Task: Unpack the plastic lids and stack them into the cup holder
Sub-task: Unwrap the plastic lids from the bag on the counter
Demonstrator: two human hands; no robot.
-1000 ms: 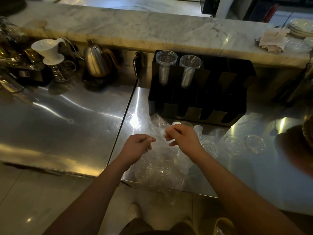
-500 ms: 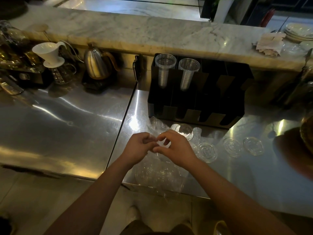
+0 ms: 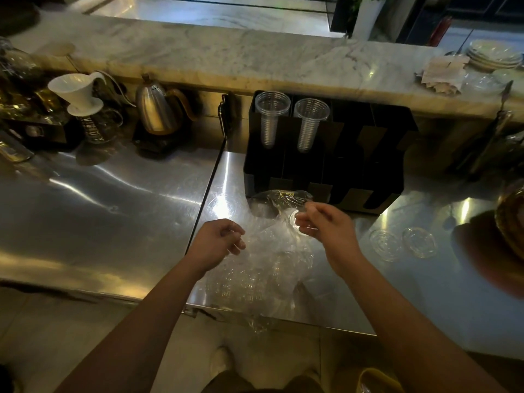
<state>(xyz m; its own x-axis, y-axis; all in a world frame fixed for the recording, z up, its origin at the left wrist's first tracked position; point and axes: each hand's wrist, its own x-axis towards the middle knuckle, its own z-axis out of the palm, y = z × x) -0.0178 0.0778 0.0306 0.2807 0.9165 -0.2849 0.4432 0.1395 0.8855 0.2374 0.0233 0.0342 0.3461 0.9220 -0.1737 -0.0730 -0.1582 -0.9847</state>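
- Head view looks down on a steel counter [image 3: 113, 222], and we see both our bare forearms reaching out over its near edge.
- Our left hand [image 3: 218, 242] is curled loosely, fingers bent in toward the palm, pinching the left edge of a clear plastic bag [image 3: 255, 268] that lies crumpled on the counter between our hands.
- Our right hand [image 3: 323, 225] is half closed and pinches the far part of the same bag, lifting a twisted bit of film just in front of the cup holder [image 3: 326, 154].
- Inside the bag we make out clear plastic lids [image 3: 243, 282], though the film blurs how many there are.
- Two loose lids [image 3: 402, 242] lie flat on the counter to the right of our right hand.
- Black and slotted, the cup holder stands at the far side of the counter, with two stacks of clear cups [image 3: 289, 120] in its left compartments.
- Far left we see a metal kettle [image 3: 156, 109] and a white dripper [image 3: 78, 92].
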